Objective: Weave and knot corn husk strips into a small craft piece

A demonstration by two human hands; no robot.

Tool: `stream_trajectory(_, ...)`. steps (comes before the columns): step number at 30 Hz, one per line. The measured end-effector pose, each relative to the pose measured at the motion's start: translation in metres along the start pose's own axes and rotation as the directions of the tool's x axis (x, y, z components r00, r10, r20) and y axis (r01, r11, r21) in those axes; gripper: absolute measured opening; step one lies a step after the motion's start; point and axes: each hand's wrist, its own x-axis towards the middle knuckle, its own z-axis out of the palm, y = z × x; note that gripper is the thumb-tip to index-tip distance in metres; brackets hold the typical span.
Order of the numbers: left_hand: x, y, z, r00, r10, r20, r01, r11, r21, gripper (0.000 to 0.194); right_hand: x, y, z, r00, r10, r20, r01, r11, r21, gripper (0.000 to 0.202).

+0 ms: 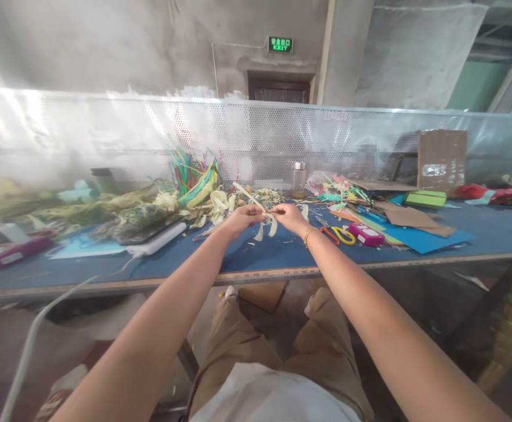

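Above the blue tabletop [238, 255], my left hand [246, 218] and my right hand [290, 218] meet, fingers pinched close together. Between them is a pale cream strip [248, 194], its long end pointing up and to the left. Curled, petal-like pieces [273, 227] of the same pale colour hang below the fingertips. The fingers hide where the pieces join. Loose cream husk-like pieces [221, 205] lie heaped just behind my left hand. Scissors with red and yellow handles [342, 235] rest to the right of my right hand.
A glass bottle [299, 180] stands behind my hands. Bundled coloured strips [198, 181] and greenish fibre [139, 217] lie left, beside a white device with a cable [157, 239]. Rightward are a magenta box [365, 235], blue sheets [427, 233] and cardboard [441, 158]. A perforated metal screen [265, 135] backs the table.
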Motion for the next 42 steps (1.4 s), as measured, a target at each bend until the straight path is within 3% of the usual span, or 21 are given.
stream_trajectory(6, 0.0, -0.001, -0.001, 0.999, 0.033, 0.008, -0.034, 0.996, 0.087, 0.034, -0.002, 0.007, 0.001, 0.999, -0.024, 0.049, 0.024, 1.0, -0.004, 0.017)
stream_trajectory(13, 0.002, -0.004, -0.003, 1.0, 0.023, -0.001, -0.022, 0.978, 0.209, 0.028, -0.008, 0.001, -0.003, 0.982, -0.151, -0.117, 0.11, 0.948, -0.298, 0.011)
stream_trajectory(16, -0.001, -0.002, -0.001, 0.998, 0.008, 0.057, -0.015, 0.993, 0.118, 0.028, -0.012, -0.004, -0.003, 0.98, -0.165, -0.111, 0.125, 0.944, -0.304, 0.012)
stream_trajectory(22, -0.007, 0.01, 0.003, 0.97, -0.191, 0.151, 0.216, 0.961, -0.173, 0.032, -0.016, -0.01, 0.0, 0.975, -0.215, -0.056, 0.176, 0.901, -0.396, 0.012)
stream_trajectory(33, -0.005, 0.005, 0.007, 0.98, -0.172, 0.099, 0.189, 0.963, -0.194, 0.023, -0.021, -0.025, 0.004, 0.951, -0.304, -0.055, 0.217, 0.784, -0.582, 0.014)
stream_trajectory(38, -0.002, 0.003, 0.006, 0.959, -0.282, -0.026, 0.276, 0.951, -0.143, 0.013, -0.021, -0.026, 0.006, 0.942, -0.324, -0.085, 0.196, 0.74, -0.644, 0.018)
stream_trajectory(42, -0.003, 0.002, 0.007, 0.964, -0.265, -0.013, 0.258, 0.949, -0.184, 0.012, -0.02, -0.022, 0.006, 0.94, -0.321, -0.117, 0.172, 0.74, -0.65, 0.018)
